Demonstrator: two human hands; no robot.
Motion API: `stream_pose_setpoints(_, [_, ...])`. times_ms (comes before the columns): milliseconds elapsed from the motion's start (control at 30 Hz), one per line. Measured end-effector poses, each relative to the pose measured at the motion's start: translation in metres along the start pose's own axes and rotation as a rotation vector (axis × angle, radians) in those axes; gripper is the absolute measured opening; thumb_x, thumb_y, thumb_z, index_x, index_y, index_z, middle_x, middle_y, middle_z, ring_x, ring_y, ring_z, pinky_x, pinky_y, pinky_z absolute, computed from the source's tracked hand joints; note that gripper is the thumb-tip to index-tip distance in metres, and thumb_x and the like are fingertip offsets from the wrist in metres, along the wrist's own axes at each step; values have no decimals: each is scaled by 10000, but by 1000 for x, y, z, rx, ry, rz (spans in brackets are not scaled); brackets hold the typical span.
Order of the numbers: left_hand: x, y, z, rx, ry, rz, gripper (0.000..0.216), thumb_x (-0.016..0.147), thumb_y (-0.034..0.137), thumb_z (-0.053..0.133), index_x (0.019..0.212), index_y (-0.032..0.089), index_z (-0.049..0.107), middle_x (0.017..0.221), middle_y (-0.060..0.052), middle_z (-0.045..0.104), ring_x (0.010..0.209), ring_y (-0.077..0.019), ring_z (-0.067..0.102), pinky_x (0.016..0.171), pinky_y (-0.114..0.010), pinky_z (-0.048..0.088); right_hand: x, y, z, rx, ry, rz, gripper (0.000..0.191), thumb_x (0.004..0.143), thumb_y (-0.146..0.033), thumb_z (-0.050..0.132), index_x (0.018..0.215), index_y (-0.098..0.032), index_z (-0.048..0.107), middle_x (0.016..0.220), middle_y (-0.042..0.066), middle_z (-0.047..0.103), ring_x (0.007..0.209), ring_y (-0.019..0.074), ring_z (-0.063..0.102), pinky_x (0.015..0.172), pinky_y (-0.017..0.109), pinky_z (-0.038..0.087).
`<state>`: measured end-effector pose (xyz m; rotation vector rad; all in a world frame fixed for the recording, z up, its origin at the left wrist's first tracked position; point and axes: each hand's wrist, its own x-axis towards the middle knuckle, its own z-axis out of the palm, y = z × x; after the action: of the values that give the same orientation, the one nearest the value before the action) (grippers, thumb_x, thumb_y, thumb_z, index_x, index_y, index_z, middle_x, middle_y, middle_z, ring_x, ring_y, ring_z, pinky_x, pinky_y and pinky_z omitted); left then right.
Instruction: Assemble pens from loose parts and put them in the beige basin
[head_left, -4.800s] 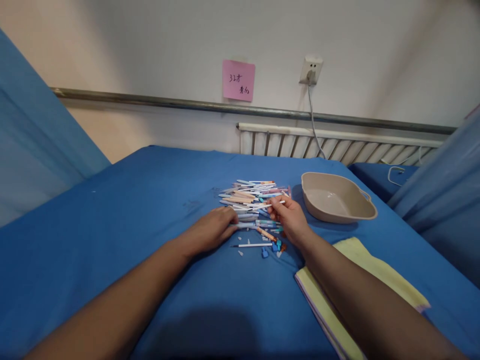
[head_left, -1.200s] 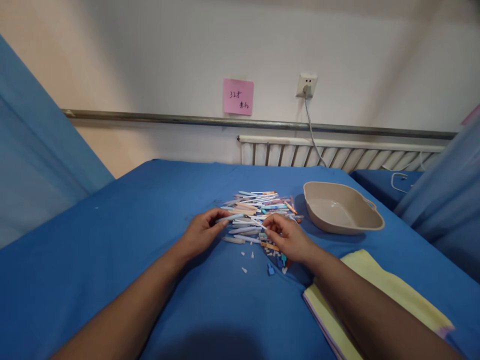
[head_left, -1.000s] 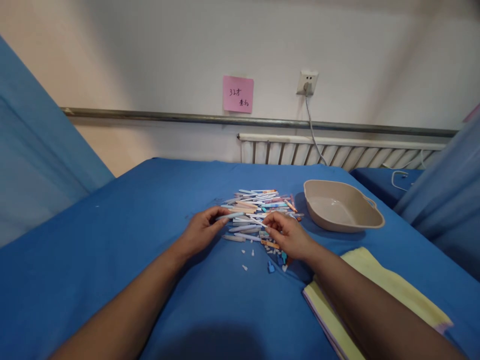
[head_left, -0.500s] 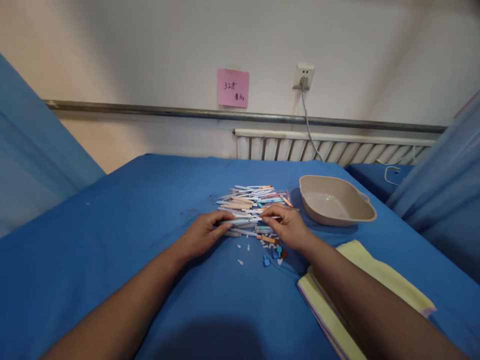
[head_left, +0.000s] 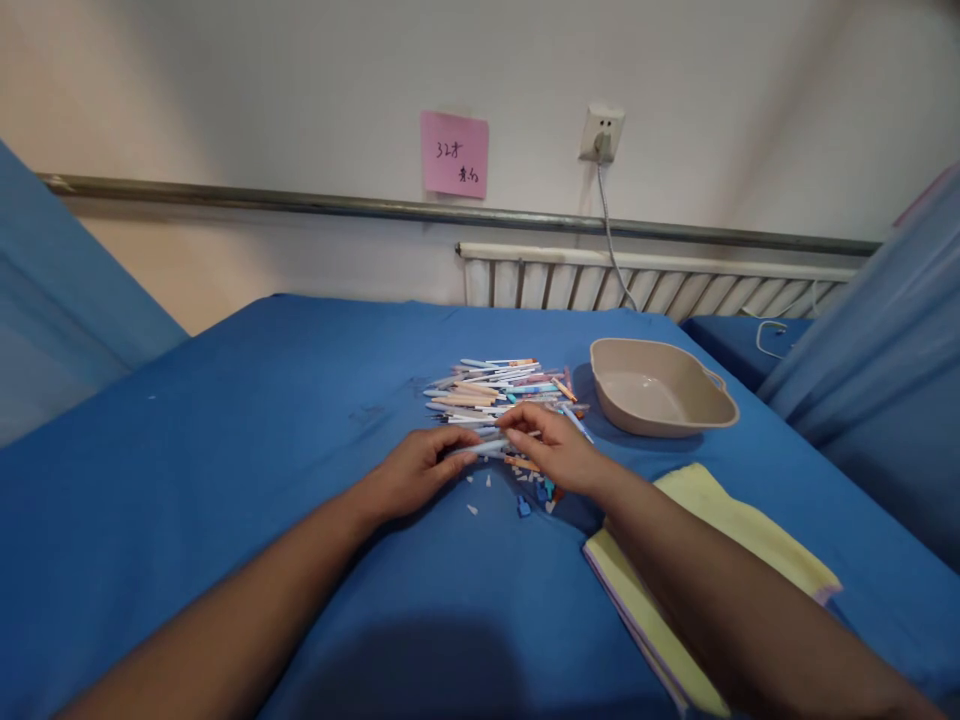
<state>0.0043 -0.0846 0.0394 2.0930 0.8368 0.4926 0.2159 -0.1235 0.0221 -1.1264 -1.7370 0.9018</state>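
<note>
A heap of slim pens or pen parts [head_left: 476, 390] in white, pale blue, peach and pink lies across the middle of the blue sheet. At its near side, my left hand [head_left: 416, 470] pinches the left end of a pale pen [head_left: 489, 447] between thumb and fingers. My right hand [head_left: 562, 450] has its fingers closed around the right end of the same pen, partly hiding it. Small white tips [head_left: 472, 510] and blue clip-like pieces [head_left: 523, 506] are scattered just below. An orange pen piece [head_left: 523, 463] lies under my right hand.
A beige plastic basin [head_left: 660, 425] stands to the right of the heap. Nearer, a folded yellow cloth [head_left: 720, 510] lies partly beneath my right forearm. Behind the bed are a metal rail [head_left: 337, 203], a radiator [head_left: 555, 285] and a plugged-in socket [head_left: 602, 132]. Blue curtains hang at both sides.
My hands have come closer together, and a pale pen is now held between them. A light blue pen shows at the heap's right side. The whole view has shifted slightly.
</note>
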Motion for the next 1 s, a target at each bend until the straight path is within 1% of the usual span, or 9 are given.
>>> stream_pose_setpoints(100, [0,2,11,-93,-83,-22,287,858,380,480,1014,199,640,800,-9,638,668,-140,546,639,-246,441,-7,-11,12,138,-72,-57,340,888,-352,472,1197,-213,459,1215,79,533,1113,169,502,909,325,420])
stream_pose_setpoints(200, [-1,2,17,-161,-167,-36,277,858,398,488,970,196,640,761,-5,616,635,-128,532,603,-232,437,-10,-17,17,246,-96,-42,418,891,-473,437,1245,-251,421,1319,77,466,1228,181,421,961,335,387])
stream_pose_setpoints(400, [0,-1,17,-414,-257,-125,265,824,402,555,907,158,617,815,-31,620,706,-133,569,668,-261,480,-1,-16,4,562,37,123,598,897,-618,152,1188,-217,485,1291,102,511,1206,207,455,913,365,419])
stream_pose_setpoints(467, [1,-3,17,-482,-251,-155,268,815,392,578,903,142,616,821,-40,628,716,-131,576,696,-272,483,3,-15,-4,607,116,146,616,892,-624,153,1123,-189,524,1209,122,565,1137,217,507,860,362,440])
stream_pose_setpoints(600, [3,-8,13,-570,-195,-168,271,828,372,574,933,125,617,871,-71,658,743,-134,593,731,-279,470,4,-8,-19,355,240,160,365,813,-518,507,947,-182,558,907,65,637,821,168,589,702,287,453])
stream_pose_setpoints(667, [3,-12,12,-618,-167,-177,284,840,367,560,983,126,607,916,-89,668,770,-147,608,733,-285,467,1,-3,-24,174,194,149,254,772,-422,581,855,-184,556,766,14,608,678,134,551,619,254,430])
stream_pose_setpoints(733, [3,-15,11,-667,-150,-195,295,848,363,551,1015,124,596,945,-107,674,794,-162,624,729,-289,466,-3,1,-26,-5,88,139,160,785,-343,560,799,-184,555,667,-19,566,581,111,501,560,235,396])
stream_pose_setpoints(900, [3,-19,9,-774,-126,-245,299,842,362,566,1025,126,587,958,-128,683,821,-188,649,701,-286,464,-11,1,-25,-516,-129,65,65,781,-182,545,816,-195,599,675,-8,602,600,116,515,549,222,333])
stream_pose_setpoints(1000, [4,-18,8,-803,-116,-276,293,824,352,594,1012,127,591,946,-124,690,805,-190,653,691,-289,463,-11,-1,-21,-655,-200,41,76,788,-187,555,842,-193,610,757,19,640,665,129,541,574,226,326])
